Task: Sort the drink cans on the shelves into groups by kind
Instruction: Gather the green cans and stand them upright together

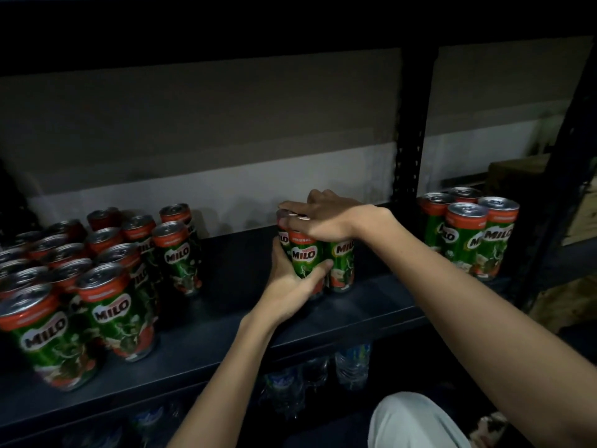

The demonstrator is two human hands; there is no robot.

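Small Milo cluster [315, 253] stood upright mid-shelf, dead ahead; my left hand [290, 286] wrapped its front-left, right hand [323, 218] lay flat over the tops. Big Milo group [80, 270] sat well left, so left hand was nearer

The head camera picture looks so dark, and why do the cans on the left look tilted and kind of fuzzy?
In the head view, light is dim, so the dark blue metal shelf looks nearly black; the wide lens bends the edges, leaning the big group of green and red Milo cans; those nearest are blurred, while the small cluster of green Milo cans between the left hand and right hand looks sharper.
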